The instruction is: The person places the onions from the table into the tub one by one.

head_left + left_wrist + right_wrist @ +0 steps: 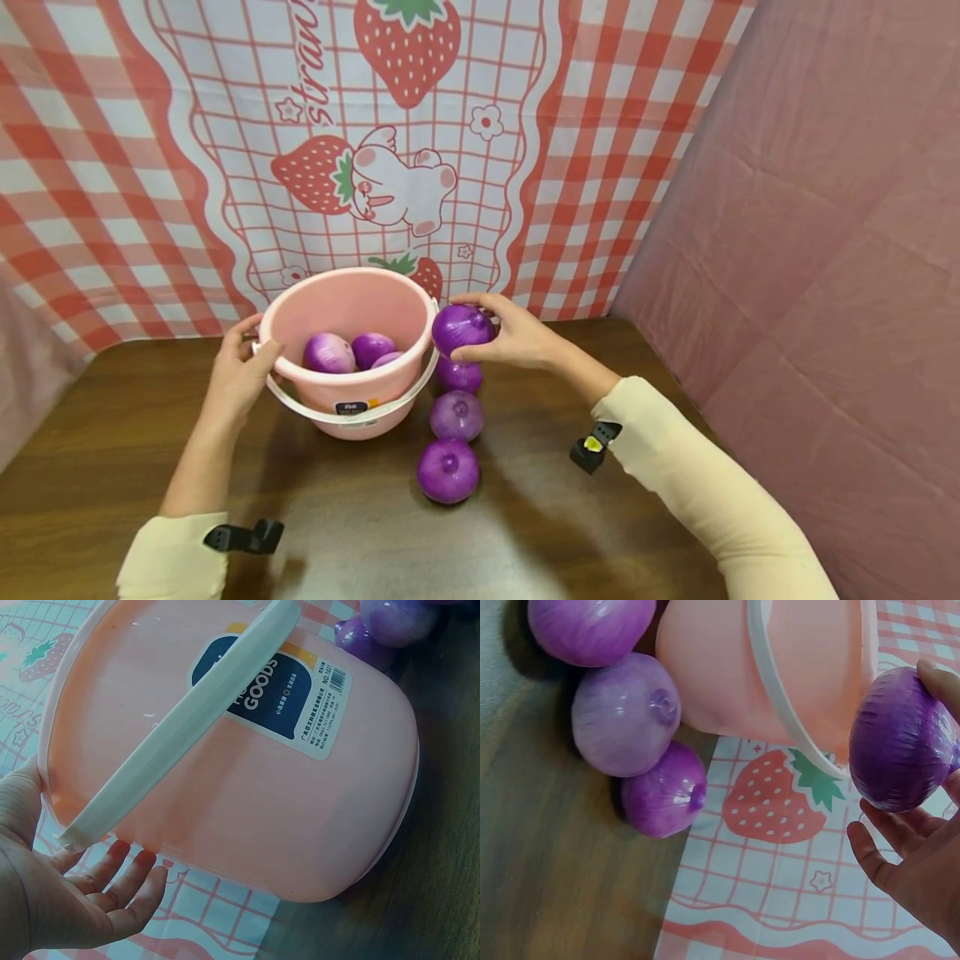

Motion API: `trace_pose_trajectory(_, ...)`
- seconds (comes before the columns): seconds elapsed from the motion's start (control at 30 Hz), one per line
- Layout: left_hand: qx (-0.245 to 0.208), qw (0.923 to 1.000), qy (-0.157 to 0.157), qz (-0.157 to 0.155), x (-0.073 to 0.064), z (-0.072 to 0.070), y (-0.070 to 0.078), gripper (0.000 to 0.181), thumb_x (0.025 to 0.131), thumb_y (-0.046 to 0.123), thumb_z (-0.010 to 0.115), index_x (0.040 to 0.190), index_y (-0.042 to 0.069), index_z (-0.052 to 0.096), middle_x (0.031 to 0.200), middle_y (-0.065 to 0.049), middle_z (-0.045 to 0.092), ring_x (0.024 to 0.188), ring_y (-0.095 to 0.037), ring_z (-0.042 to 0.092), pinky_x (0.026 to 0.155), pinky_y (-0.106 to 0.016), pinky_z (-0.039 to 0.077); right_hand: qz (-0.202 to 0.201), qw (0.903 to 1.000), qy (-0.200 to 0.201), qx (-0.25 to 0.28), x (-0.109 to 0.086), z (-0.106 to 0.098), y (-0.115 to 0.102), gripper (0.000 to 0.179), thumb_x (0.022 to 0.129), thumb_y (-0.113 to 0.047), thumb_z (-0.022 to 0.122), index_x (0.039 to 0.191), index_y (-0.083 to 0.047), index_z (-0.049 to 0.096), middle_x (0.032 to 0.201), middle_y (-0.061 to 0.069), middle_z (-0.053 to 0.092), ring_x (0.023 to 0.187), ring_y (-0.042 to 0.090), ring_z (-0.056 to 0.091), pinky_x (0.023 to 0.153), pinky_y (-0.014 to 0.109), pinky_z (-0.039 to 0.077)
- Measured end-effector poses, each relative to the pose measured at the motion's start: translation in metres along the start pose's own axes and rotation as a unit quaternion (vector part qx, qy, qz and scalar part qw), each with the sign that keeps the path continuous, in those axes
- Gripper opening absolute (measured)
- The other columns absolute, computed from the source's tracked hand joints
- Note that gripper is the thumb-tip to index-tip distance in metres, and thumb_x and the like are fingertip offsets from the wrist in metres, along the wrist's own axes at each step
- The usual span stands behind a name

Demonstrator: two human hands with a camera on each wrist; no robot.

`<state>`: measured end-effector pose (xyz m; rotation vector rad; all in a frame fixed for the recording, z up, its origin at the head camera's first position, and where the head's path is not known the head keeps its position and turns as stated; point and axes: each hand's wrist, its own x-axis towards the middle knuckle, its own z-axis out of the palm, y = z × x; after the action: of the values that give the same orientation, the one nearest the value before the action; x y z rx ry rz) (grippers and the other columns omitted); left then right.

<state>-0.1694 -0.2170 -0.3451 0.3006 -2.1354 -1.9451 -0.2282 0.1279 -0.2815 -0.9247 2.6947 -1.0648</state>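
From my head view I see the right hand [517,333] pinching a glossy, deep-purple onion [456,327] between thumb and fingers, its rounded skin finely ribbed, its knobby end toward the palm, just beside the rim of the pink bucket [352,304]. I have the left hand [238,371] gripping the opposite rim, thumb over the edge; more onions [330,353] lie inside, and three purple ones line up on the brown table [345,533].
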Motion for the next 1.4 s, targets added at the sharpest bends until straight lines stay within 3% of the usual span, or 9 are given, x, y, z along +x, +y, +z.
trace_pose_trajectory(0.13,0.002,1.0,-0.001,-0.003,0.0,-0.001,0.0,0.063,0.091,0.009,0.051,0.147,0.006,0.023,0.091,0.006,0.049,0.065,0.004,0.052,0.055,-0.014,0.051,0.004,1.0,-0.001,-0.002,0.006,0.0,-0.005,0.072,0.071,-0.042,0.077,0.135,-0.027,0.046,0.124,0.001,0.051,0.109,0.018,0.053,0.086,0.033,0.054)
trace_pose_trajectory(0.6,0.0,1.0,0.003,-0.009,0.0,-0.001,-0.001,0.063,0.091,0.009,0.052,0.147,0.007,0.023,0.096,0.004,0.047,0.066,0.005,0.051,0.056,-0.014,0.052,-0.041,0.9991,0.005,-0.008,0.03,0.003,-0.028,0.074,0.071,-0.043,0.076,0.136,-0.025,0.046,0.125,0.003,0.052,0.111,0.018,0.051,0.089,0.033,0.052)
trace_pose_trajectory(0.8,0.001,1.0,0.002,-0.006,-0.001,-0.001,0.0,0.063,0.09,0.007,0.051,0.147,0.007,0.023,0.094,0.008,0.048,0.066,0.005,0.052,0.056,-0.014,0.051,-0.051,0.9987,0.006,-0.005,0.039,0.007,-0.036,0.073,0.071,-0.043,0.076,0.136,-0.027,0.046,0.127,0.001,0.051,0.112,0.015,0.051,0.091,0.03,0.051)
trace_pose_trajectory(1.4,0.002,1.0,0.005,0.005,0.0,0.001,0.0,0.061,0.091,0.008,0.051,0.146,0.005,0.025,0.082,0.015,0.048,0.062,0.004,0.051,0.053,-0.014,0.05,-0.079,0.9965,0.006,0.027,0.067,0.022,-0.057,0.074,0.072,-0.033,0.079,0.137,-0.017,0.045,0.132,0.005,0.051,0.112,0.015,0.055,0.093,0.024,0.049)
